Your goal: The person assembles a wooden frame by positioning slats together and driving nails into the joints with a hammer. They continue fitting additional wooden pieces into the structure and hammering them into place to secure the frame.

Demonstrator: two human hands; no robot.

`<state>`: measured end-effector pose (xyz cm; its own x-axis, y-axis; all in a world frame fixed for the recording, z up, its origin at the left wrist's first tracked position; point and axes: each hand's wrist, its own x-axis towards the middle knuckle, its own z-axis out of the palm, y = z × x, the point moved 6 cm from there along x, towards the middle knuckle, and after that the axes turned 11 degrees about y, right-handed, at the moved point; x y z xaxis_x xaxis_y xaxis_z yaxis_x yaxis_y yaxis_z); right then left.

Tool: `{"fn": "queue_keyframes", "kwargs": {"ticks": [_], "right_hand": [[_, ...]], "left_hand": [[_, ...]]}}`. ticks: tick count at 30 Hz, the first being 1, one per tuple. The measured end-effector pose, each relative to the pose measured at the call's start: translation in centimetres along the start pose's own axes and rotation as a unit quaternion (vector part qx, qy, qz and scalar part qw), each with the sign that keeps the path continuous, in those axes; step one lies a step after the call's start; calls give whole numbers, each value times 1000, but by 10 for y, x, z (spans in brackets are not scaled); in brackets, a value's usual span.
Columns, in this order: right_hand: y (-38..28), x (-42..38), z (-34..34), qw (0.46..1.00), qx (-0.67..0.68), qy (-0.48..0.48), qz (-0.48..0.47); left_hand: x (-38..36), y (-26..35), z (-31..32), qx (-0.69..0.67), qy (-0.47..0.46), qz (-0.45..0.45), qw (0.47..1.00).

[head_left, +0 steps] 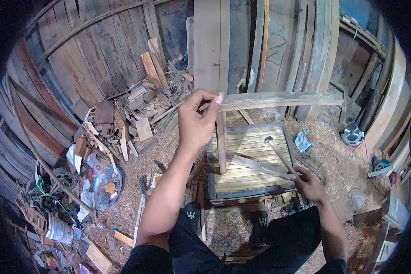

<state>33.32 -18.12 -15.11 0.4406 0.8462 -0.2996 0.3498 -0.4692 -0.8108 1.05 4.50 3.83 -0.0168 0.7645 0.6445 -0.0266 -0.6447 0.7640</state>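
My left hand (200,118) pinches the left end of a long wooden bar (278,100), near the top of an upright wooden piece (221,146). That upright's lower end is over the slatted wooden table (255,137). My right hand (309,183) is closed around the handle of a hammer (281,155), whose head points up and away over the slats. A second wooden strip (262,168) runs from the upright's side to my right hand, slanting across the tabletop. Whether the pieces are joined at my left fingertips cannot be made out.
Wood scraps (141,102) are heaped at the back left. A blue-rimmed basin (108,187) with plastic bags and a white bucket (59,229) stand at left. Tall boards (208,45) lean at the back. A circular saw (352,135) lies on the sawdust at right.
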Motion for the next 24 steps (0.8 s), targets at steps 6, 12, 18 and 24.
{"fn": "queue_keyframes", "kwargs": {"ticks": [6, 12, 18, 24], "right_hand": [[-12, -13, -42, 981, 100, 74, -152], [-137, -42, -45, 966, 190, 22, -172], [-196, -23, -46, 967, 138, 51, -207], [-224, -27, -46, 968, 96, 15, -229]], "left_hand": [[2, -4, -2, -16, 8, 14, 1000], [1, -4, -1, -14, 9, 9, 1000], [0, -1, -1, 17, -8, 17, 1000], [-1, -2, -3, -7, -12, 1, 1000]]}}
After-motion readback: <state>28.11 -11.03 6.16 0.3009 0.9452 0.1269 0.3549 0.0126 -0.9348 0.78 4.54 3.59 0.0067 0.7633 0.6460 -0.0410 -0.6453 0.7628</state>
